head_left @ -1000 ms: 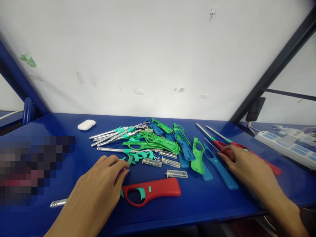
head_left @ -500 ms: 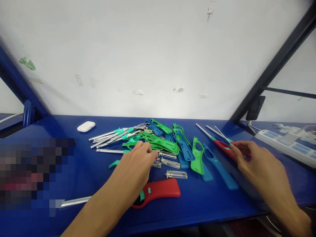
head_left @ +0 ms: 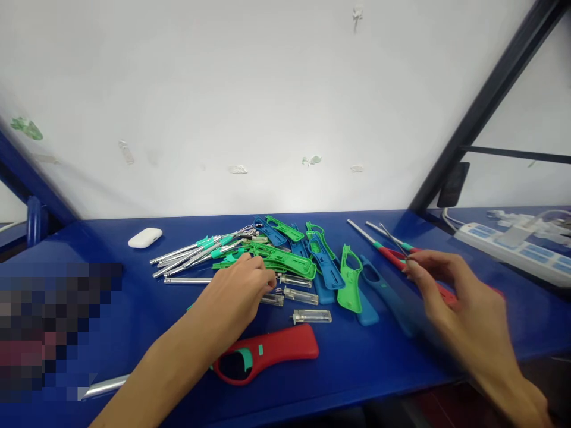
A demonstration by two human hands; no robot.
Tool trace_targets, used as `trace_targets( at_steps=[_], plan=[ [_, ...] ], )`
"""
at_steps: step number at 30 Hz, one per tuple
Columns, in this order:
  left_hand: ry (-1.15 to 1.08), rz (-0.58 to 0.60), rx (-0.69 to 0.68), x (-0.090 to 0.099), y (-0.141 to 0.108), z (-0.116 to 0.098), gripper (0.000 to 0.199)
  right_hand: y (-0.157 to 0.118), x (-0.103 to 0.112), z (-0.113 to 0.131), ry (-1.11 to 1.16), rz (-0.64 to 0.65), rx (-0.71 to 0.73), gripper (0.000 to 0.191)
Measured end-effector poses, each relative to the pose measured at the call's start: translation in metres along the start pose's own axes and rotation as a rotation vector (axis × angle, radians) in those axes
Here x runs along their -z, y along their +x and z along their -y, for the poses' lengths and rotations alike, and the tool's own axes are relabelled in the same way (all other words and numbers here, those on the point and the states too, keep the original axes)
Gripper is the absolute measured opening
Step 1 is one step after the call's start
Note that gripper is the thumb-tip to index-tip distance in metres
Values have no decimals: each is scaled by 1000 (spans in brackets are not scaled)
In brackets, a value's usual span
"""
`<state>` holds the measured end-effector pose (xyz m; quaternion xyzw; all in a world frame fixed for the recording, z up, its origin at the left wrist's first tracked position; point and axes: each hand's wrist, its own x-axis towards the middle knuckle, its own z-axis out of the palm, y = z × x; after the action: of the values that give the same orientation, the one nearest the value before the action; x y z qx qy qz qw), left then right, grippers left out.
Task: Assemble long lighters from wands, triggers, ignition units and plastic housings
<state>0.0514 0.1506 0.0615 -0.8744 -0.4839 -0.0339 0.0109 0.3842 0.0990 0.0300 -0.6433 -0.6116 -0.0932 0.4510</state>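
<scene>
My left hand (head_left: pixel 246 280) is curled over the middle of the heap, its fingertips mostly hidden from me. Clear lighter tanks (head_left: pixel 300 296) lie just beside it. My right hand (head_left: pixel 459 297) pinches a thin metal rod (head_left: pixel 392 240) between thumb and fingers, over long-necked red lighters (head_left: pixel 389 254) on the right. Nearer to me lies a red lighter (head_left: pixel 288 347) with a green trigger, its metal neck partly behind my left forearm. Green handle halves (head_left: pixel 350 285) and blue handle halves (head_left: pixel 329 267) are spread between my hands.
Metal lighter necks (head_left: pixel 191 252) with green parts lie in a pile on the blue table (head_left: pixel 383 374). A white case (head_left: pixel 145 238) sits back left. A white power strip (head_left: pixel 513 244) and a phone (head_left: pixel 454 184) are at the right. The left edge is blurred out.
The view has shifted, so the things on the table appear further left. My right hand has turned slightly with the thin rod. My left hand stays over the heap.
</scene>
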Motion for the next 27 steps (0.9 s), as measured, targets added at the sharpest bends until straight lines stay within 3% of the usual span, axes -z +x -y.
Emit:
trace_targets(
  at_steps=[2, 6, 11, 12, 13, 15, 19, 22, 27],
  plan=[
    [-22, -21, -5, 1, 0, 1, 12, -6, 6, 8, 63, 55, 16, 33],
    [-48, -97, -3, -1, -11, 2, 26, -25, 14, 38, 184, 253, 86, 31],
    [-56, -234, -27, -11, -57, -6, 30, -41, 6, 73, 308, 526, 157, 19],
    [-38, -336, -59, -14, -67, -7, 30, -41, 3, 78, 337, 562, 146, 18],
    [-7, -445, -81, -18, -75, -7, 31, -40, -1, 82, 364, 584, 135, 18],
    [-7, -510, -98, -24, -88, -5, 27, -36, -7, 87, 383, 595, 120, 20],
    [-115, -414, -86, -33, -96, 1, 16, -25, -17, 94, 299, 600, 131, 19],
    [-148, -384, -45, -40, -102, 1, 21, -12, -24, 101, 229, 666, 190, 22],
    [69, -666, -40, -48, -108, -10, 43, 13, -38, 117, 153, 764, 301, 28]
  ],
)
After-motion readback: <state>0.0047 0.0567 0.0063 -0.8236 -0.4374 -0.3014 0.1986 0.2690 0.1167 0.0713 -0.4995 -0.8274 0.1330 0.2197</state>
